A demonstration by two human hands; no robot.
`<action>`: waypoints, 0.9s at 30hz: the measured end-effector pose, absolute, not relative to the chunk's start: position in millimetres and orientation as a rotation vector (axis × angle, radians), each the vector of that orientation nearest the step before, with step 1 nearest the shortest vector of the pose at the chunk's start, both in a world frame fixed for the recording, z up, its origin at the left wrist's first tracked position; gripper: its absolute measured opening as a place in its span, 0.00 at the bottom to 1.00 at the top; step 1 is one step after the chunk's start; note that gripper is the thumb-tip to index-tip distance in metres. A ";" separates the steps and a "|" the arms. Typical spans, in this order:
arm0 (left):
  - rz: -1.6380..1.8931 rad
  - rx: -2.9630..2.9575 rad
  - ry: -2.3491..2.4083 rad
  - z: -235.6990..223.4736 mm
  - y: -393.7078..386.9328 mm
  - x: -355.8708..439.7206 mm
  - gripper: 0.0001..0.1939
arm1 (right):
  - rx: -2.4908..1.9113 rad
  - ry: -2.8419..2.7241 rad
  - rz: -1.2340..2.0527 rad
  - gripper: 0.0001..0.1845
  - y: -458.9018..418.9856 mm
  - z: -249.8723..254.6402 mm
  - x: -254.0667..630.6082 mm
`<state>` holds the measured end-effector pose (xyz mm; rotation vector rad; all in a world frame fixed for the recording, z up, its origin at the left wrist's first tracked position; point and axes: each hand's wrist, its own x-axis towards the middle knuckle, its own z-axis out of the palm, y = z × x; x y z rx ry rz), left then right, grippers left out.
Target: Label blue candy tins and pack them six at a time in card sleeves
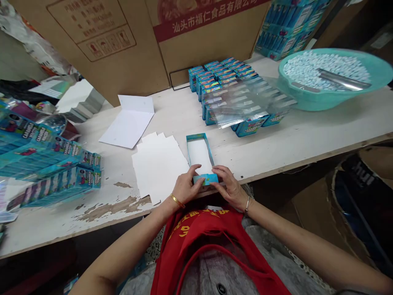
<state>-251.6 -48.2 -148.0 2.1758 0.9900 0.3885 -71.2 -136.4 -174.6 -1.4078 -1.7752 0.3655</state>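
Note:
A shallow blue cardboard tray (209,179) with a white inside lies at the table's front edge. My left hand (188,183) grips its near left corner, thumb on the outer wall and fingers over the rim. At the near right corner my right hand (229,186) holds the same tray between thumb and fingers. Left of it, a fanned pile of white card sheets (161,166) lies flat. A folded white card (129,123) sits farther back, one panel raised. Behind the tray stand rows of small blue boxes (211,88), partly under clear plastic sheets (242,102).
A turquoise basin (331,98) of pale blue candies, with a metal scoop (344,78) in it, stands at the right. Stacked blue packs (61,164) fill the left side. A large cardboard carton (138,73) walls off the back; more wrapped packs (285,28) stand behind the basin.

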 end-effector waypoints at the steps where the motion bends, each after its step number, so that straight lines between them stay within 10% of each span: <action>1: 0.387 2.162 1.020 -146.6 -49.9 -249.4 0.23 | -1.406 -1.832 0.333 0.19 -136.8 -176.6 -71.2; 12: 0.190 2.811 0.971 -131.0 -69.2 -248.5 0.06 | -1.455 -2.045 0.186 0.09 -124.1 -173.1 -83.6; 24: -0.416 2.494 0.882 -89.4 -20.8 -219.7 0.11 | -1.469 -1.928 0.494 0.05 -117.1 -167.7 -84.8; 27: -0.555 2.431 0.862 -81.5 -12.1 -213.6 0.08 | -1.439 -1.877 0.455 0.19 -105.2 -146.8 -67.6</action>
